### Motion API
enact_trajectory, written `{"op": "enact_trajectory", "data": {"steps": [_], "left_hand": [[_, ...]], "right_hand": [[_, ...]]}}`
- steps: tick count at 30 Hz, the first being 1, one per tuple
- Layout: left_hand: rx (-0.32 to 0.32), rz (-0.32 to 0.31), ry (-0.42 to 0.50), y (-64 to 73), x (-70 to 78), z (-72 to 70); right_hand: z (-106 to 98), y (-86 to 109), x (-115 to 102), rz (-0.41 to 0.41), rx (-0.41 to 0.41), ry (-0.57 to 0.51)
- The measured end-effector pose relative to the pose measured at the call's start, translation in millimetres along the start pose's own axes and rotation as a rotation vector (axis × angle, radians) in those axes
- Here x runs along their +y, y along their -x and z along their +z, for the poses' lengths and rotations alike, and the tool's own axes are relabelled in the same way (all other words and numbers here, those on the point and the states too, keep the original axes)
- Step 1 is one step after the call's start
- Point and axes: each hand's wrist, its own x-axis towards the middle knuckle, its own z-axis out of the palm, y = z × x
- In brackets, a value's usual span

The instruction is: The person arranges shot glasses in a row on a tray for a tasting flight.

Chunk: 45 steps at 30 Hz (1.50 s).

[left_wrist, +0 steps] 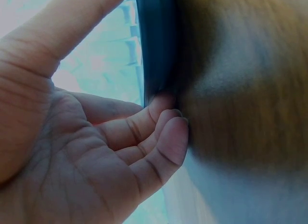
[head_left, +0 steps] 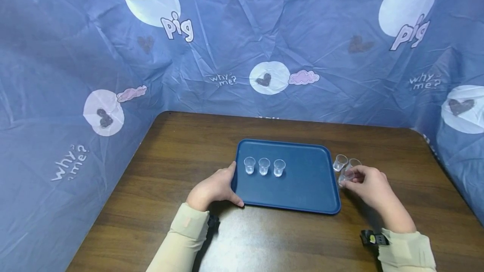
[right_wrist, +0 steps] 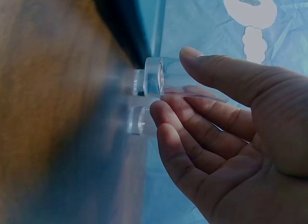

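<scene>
My right hand (head_left: 372,186) pinches a small clear shot glass (right_wrist: 154,77) between thumb and fingers, just off the right edge of the blue tray (head_left: 302,192). Two more clear shot glasses stand close by: one (head_left: 340,162) by the tray's edge, the other (head_left: 354,163) partly hidden behind the pinched glass. On the tray three matching glasses form a row: a left one (head_left: 249,165), a middle one (head_left: 264,166) and a right one (head_left: 279,168). My left hand (head_left: 215,187) holds the tray's front left corner, thumb at the front edge and bent fingers (left_wrist: 171,139) against the side.
The tray lies on a brown wooden table (head_left: 159,171). A blue printed curtain (head_left: 227,45) rises along the table's back and sides. Black straps with small devices sit at both wrists, the right device (head_left: 373,238) showing beside the sleeve.
</scene>
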Motion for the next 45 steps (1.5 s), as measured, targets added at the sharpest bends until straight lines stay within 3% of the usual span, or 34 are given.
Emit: {"op": "enact_trajectory", "data": {"steps": [12,30,45], "left_hand": [[-0.010,-0.004,0.003,-0.3,0.4,-0.2],[-0.002,-0.008,0.015,-0.1,0.0,0.5],[0.002,-0.005,0.010,-0.8,-0.6,0.7]], "right_hand": [[3,-5.4,-28,-0.056,0.010,-0.019],[45,-31.3,-68,-0.100,-0.120,-0.072],[65,-44.3,-83,-0.155,-0.146,-0.105]]}}
